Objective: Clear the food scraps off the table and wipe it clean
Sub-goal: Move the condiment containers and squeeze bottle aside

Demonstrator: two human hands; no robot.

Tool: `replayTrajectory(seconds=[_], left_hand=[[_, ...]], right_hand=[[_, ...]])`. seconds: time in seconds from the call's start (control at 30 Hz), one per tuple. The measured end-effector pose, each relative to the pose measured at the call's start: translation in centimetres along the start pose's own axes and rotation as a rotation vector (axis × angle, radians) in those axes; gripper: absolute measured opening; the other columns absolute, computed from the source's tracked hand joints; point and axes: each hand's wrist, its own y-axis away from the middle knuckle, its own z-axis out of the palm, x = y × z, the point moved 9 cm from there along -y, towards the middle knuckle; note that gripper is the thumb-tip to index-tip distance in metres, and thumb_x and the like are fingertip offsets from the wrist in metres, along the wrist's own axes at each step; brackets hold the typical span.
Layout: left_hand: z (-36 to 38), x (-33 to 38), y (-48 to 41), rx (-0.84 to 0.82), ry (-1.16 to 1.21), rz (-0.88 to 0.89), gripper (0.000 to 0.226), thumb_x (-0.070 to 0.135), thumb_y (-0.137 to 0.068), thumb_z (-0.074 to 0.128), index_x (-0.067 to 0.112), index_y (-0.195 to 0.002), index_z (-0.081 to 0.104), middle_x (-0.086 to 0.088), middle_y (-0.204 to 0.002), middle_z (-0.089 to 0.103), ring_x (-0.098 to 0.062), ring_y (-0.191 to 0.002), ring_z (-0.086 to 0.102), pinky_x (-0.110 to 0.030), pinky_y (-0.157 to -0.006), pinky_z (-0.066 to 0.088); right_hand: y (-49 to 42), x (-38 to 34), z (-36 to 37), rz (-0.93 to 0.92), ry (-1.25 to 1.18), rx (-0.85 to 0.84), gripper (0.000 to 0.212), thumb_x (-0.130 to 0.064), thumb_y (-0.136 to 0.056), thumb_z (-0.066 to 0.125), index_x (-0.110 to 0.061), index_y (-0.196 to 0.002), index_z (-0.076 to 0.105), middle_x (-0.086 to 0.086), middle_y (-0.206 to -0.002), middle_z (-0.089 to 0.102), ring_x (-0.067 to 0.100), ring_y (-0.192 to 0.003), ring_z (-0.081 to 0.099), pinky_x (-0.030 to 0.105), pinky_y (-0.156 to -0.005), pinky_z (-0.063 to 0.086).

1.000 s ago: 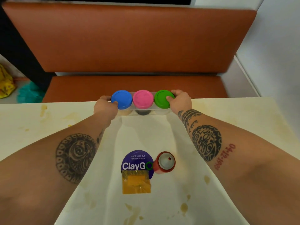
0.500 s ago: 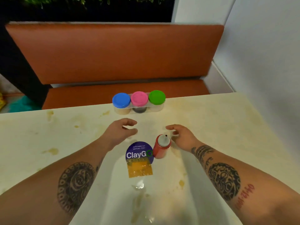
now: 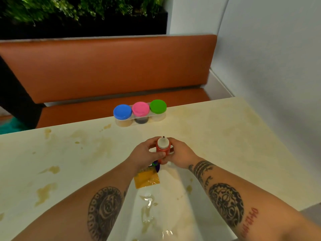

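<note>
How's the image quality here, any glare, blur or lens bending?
Head view: light glints off wet smears on the cream table near the bottom; the green plants up top are blurred; the wide lens bows the orange bench backrest; the red squeeze bottle with white cap, held by the left hand and right hand, looks fairly sharp.

The left hand (image 3: pixel 147 153) and the right hand (image 3: pixel 180 155) gripped a small red squeeze bottle (image 3: pixel 162 150), white nozzle upward, over the middle of the cream table (image 3: pixel 225 136), fingers curled round it from either side. Toward the near edge lay a yellow sachet (image 3: pixel 146 179), partly over a purple sticker (image 3: pixel 156 167). Three clear jars (image 3: pixel 140 111), lidded blue, pink and green, stood in a row at the far edge. Brownish stains (image 3: pixel 46 192) blotched the surface toward the left edge.
</note>
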Motion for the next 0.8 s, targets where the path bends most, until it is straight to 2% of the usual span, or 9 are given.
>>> replayTrajectory(seconds=[0.1, 0.23, 0.37, 0.5, 0.67, 0.8], left_hand=[[-1.2, 0.9, -0.4, 0.035, -0.018, 0.022, 0.066, 0.026, -0.085, 0.083, 0.039, -0.142, 0.053, 0.020, -0.121, 0.063, -0.007, -0.121, 0.057, -0.028, -0.101, 0.045], [-3.8, 2.1, -1.6, 0.118, -0.008, 0.033, 0.060, 0.021, -0.087, 0.080, 0.034, -0.139, 0.053, 0.016, -0.119, 0.061, -0.010, -0.117, 0.058, -0.033, -0.101, 0.049], [-6.0, 2.9, -3.3, 0.196, 0.041, 0.063, 0.062, 0.015, -0.090, 0.076, 0.034, -0.144, 0.053, 0.014, -0.126, 0.064, -0.013, -0.118, 0.060, -0.041, -0.100, 0.052], [-7.2, 3.2, -5.1, 0.233, 0.032, 0.091, 0.062, 0.013, -0.094, 0.070, 0.033, -0.149, 0.048, 0.014, -0.128, 0.062, -0.010, -0.122, 0.056, -0.041, -0.101, 0.050], [-7.6, 2.7, -7.0, 0.252, 0.009, 0.063, 0.060, 0.016, -0.098, 0.065, 0.034, -0.152, 0.044, 0.011, -0.134, 0.060, -0.008, -0.124, 0.053, -0.038, -0.100, 0.049], [-7.7, 2.0, -8.1, 0.257, -0.002, 0.023, 0.061, 0.018, -0.099, 0.063, 0.034, -0.154, 0.041, 0.005, -0.139, 0.060, -0.017, -0.126, 0.056, -0.042, -0.101, 0.049]], right_hand=[[-0.6, -1.1, -0.4, -0.028, -0.001, 0.023, 0.068, -0.021, -0.075, 0.088, -0.029, -0.134, 0.056, -0.011, -0.116, 0.067, 0.009, -0.100, 0.065, 0.024, -0.084, 0.050], [-2.9, -3.2, -1.0, -0.052, 0.021, 0.069, 0.068, -0.023, -0.077, 0.085, -0.028, -0.138, 0.055, -0.006, -0.123, 0.068, 0.014, -0.104, 0.064, 0.034, -0.094, 0.053], [-5.8, -5.1, -1.5, -0.068, -0.001, 0.109, 0.069, -0.020, -0.077, 0.084, -0.027, -0.139, 0.053, -0.002, -0.124, 0.068, 0.019, -0.106, 0.064, 0.037, -0.097, 0.053], [-8.8, -5.8, -1.4, -0.080, 0.028, 0.128, 0.069, -0.023, -0.078, 0.083, -0.024, -0.140, 0.052, 0.000, -0.127, 0.068, 0.021, -0.110, 0.064, 0.035, -0.097, 0.051], [-11.2, -5.8, -1.3, -0.082, 0.011, 0.112, 0.062, -0.018, -0.081, 0.081, -0.021, -0.136, 0.054, -0.005, -0.107, 0.064, 0.017, -0.094, 0.060, 0.027, -0.084, 0.045], [-12.4, -5.5, -0.7, -0.088, -0.009, 0.091, 0.060, -0.017, -0.081, 0.080, -0.023, -0.135, 0.055, -0.006, -0.106, 0.065, 0.018, -0.097, 0.063, 0.032, -0.091, 0.052]])
